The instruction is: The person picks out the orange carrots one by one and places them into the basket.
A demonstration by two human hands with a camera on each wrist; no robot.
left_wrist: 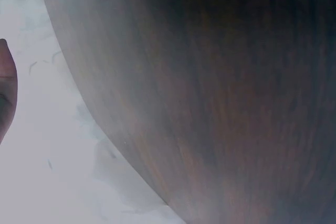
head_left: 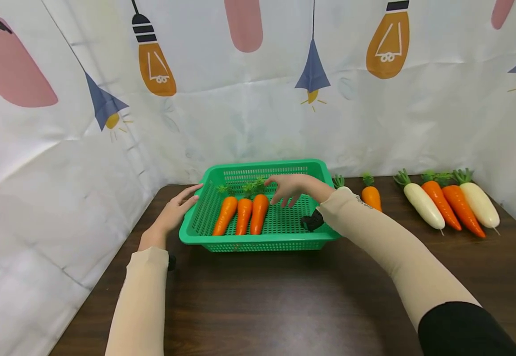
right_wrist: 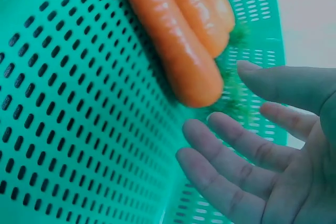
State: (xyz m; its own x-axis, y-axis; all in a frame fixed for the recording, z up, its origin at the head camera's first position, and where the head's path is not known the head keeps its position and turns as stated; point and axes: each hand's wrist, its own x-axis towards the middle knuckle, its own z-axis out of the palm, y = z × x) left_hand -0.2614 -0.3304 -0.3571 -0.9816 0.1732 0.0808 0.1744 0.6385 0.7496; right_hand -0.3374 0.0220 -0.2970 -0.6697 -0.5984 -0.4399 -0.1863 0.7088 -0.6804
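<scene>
A green plastic basket (head_left: 258,245) stands on the dark table with three orange carrots side by side in its left half, among them the rightmost carrot (head_left: 259,213). Over the basket, just right of that carrot's leafy top, hovers my right hand (head_left: 288,187), fingers spread and holding nothing. In the right wrist view the fingers of the right hand (right_wrist: 252,166) are apart from the nearest carrot (right_wrist: 176,51). My left hand (head_left: 173,212) lies along the basket's left rim, fingers extended. Only a sliver of the left hand (left_wrist: 6,90) enters the left wrist view.
Right of the basket lies another carrot (head_left: 371,198), next to a green leafy top (head_left: 338,181) mostly hidden by my right arm. Farther right are a white radish (head_left: 423,203), two orange carrots (head_left: 462,210) and another white radish (head_left: 480,203). A printed curtain (head_left: 258,123) hangs behind the table.
</scene>
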